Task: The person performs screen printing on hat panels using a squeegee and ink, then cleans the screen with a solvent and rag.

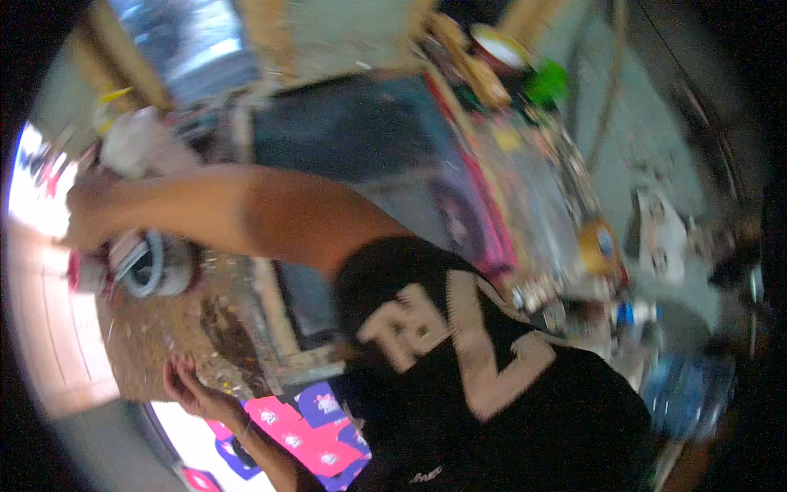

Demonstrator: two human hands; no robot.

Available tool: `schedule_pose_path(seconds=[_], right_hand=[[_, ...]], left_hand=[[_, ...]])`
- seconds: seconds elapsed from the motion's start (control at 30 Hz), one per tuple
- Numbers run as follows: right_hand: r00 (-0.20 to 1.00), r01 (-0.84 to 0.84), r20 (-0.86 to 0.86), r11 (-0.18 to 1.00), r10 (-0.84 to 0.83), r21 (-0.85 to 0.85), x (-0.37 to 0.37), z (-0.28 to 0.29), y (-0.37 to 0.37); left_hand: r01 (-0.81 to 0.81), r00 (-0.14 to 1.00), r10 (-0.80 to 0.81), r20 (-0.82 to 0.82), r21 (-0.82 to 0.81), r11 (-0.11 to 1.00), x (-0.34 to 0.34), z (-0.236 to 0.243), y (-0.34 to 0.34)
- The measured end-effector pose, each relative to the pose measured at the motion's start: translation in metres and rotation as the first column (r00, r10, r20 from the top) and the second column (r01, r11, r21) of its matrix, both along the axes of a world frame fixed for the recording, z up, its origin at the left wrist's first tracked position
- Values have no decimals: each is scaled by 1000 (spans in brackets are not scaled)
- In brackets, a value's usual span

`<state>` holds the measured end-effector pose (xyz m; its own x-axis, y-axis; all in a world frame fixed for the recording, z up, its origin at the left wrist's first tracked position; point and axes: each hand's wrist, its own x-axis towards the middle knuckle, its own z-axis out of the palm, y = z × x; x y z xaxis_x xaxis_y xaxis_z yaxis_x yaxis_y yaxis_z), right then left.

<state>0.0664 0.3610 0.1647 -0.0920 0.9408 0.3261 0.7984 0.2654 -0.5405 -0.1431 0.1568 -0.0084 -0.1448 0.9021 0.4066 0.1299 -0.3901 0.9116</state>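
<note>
My right arm, in a black short sleeve with pale lettering, stretches across to the far left. My right hand (86, 215) is smeared against bright light there; what its fingers do cannot be made out. Just below that forearm is a grey bucket (170, 266) with a pale curved piece at its mouth, and a pink-rimmed thing (82, 271) beside it. A whitish bundle (143, 146) lies above the wrist. Lower down, my left hand (195, 394) hovers with fingers apart over the edge of a stained brown board (164, 328), apparently holding nothing.
A dark panel in a pale frame (336, 127) fills the middle, with a pink edge on its right. Pink and purple printed pieces (283, 426) lie low. A green item (547, 82), an amber container (601, 246) and a large clear blue bottle (689, 394) stand rightward.
</note>
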Motion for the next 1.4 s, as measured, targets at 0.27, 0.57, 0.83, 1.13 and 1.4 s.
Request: schedule_pose_path(seconds=[0.27,0.57,0.83,1.13,1.4], right_hand=[[961,-11,272,989,52,-149,128,-6,-115],[827,295,545,931,-137,-214,326,16,-265],[761,458,638,796,-120,-396,361,-140,-421],[665,514,688,847,-291,-138,328,-165,-445],[715,533,545,846,-437,-22,319,-186,-449]], left_hand=[[104,990,-85,116,-168,980,44,15,-57],[763,503,-522,-689,70,643,260,34,-16],[700,-103,-386,-917,-342,627,327,-5,10],[816,179,-172,-969,49,576,292,-29,-36],[767,312,-309,-899,46,640,271,-28,-88]])
